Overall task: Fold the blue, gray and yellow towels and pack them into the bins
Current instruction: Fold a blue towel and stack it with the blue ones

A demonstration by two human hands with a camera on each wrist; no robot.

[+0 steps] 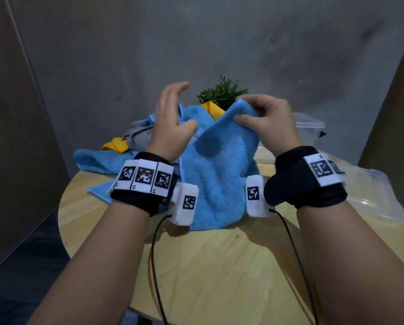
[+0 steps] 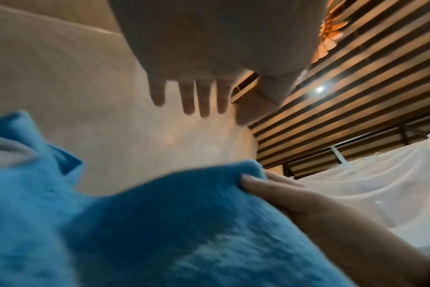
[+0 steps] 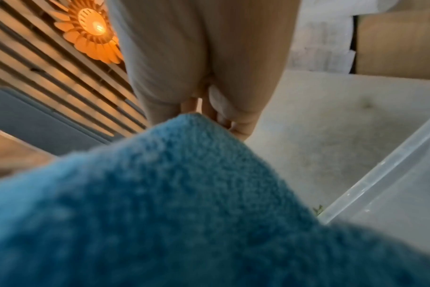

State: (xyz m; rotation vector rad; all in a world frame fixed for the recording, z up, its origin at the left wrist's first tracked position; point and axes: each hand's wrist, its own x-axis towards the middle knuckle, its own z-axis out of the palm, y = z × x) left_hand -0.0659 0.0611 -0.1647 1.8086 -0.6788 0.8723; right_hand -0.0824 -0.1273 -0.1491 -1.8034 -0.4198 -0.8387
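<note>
A blue towel (image 1: 219, 179) hangs over the round wooden table (image 1: 219, 266), lifted by one corner. My right hand (image 1: 264, 118) pinches that top corner between thumb and fingers; the same corner fills the right wrist view, blue towel (image 3: 184, 194). My left hand (image 1: 170, 118) is raised just left of the towel with straight, spread fingers (image 2: 201, 101) and holds nothing. Behind lie more blue towels (image 1: 95, 160), a gray towel (image 1: 140, 134) and yellow towels (image 1: 115, 145) in a heap. A clear bin (image 1: 308, 130) stands at the back right.
A small green plant (image 1: 222, 92) stands behind the towel heap. A clear plastic lid or bin (image 1: 374, 195) lies at the table's right edge. Gray walls close the scene behind. Cables run from both wrist cameras over the table's near part.
</note>
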